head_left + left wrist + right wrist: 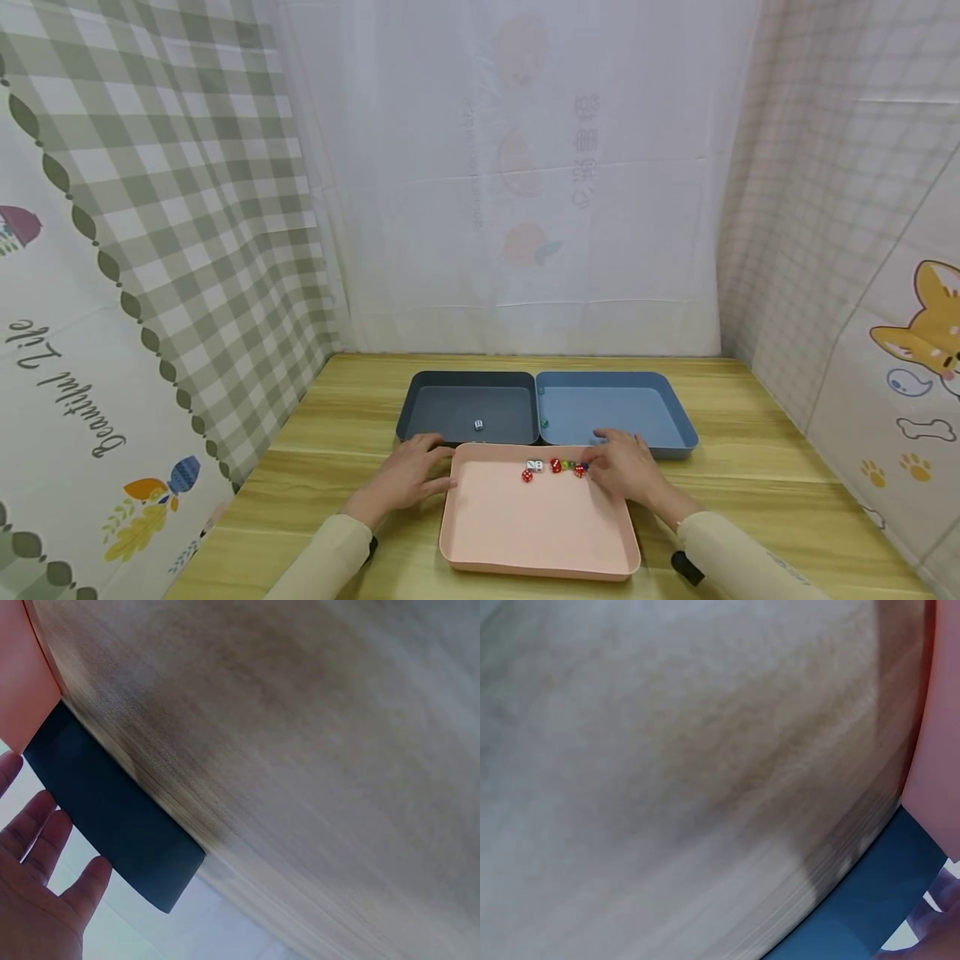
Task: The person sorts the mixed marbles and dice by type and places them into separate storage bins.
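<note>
A pink tray (536, 525) lies in front of me, with small dice along its back side: two white dice (535, 466), a few red dice (556, 465), and yellow, green and dark blue ones beside them. My left hand (408, 475) is at the tray's back left corner, fingers spread and loosely bent; in the left wrist view its fingertips (97, 868) show near the dark tray's wall. Over the back right corner is my right hand (624, 468), its thumb side close to the red and dark blue dice. Only a little of that hand shows in the right wrist view.
Behind the pink tray, a dark grey tray (450, 404) holds one white die (478, 425). Beside it, a blue tray (615, 408) holds green dice (544, 423) near its left wall. All three stand on a wood-grain table (330, 425) enclosed by cloth curtains (525, 275).
</note>
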{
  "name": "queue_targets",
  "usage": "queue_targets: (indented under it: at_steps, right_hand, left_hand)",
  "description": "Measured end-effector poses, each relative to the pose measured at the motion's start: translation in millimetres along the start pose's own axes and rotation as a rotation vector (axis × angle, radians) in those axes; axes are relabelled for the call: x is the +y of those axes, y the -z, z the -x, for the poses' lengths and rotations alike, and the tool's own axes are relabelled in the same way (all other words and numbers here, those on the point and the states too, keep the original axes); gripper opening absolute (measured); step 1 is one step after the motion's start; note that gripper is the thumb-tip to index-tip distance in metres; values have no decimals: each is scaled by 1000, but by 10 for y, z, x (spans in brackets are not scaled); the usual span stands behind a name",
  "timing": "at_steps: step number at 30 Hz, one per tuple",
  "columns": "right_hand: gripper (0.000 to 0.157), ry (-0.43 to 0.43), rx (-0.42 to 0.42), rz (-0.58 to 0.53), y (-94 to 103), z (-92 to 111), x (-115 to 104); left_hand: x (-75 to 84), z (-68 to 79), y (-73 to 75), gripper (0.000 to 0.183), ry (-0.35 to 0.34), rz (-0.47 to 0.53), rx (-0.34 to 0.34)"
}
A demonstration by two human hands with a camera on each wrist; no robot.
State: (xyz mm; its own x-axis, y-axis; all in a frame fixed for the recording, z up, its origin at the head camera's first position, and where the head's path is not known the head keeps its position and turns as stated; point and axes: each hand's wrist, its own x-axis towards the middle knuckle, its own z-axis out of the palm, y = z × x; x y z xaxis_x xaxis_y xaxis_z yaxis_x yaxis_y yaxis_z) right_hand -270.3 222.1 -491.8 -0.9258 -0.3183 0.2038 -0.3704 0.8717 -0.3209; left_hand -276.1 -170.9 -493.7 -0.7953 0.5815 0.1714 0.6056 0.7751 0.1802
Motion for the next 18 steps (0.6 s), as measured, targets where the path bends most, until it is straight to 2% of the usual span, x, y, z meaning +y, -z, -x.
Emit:
queue_targets:
  at_steps: [9,18]
  right_hand:
    - [11,40,31,30,-18,-37,-25]
    - [9,44,24,66,-17,-21,-18]
  left_hand:
    - [-12,-5,-7,51,-6,-12,-6]
    - [-8,-12,-1,51,1,-14,-10]
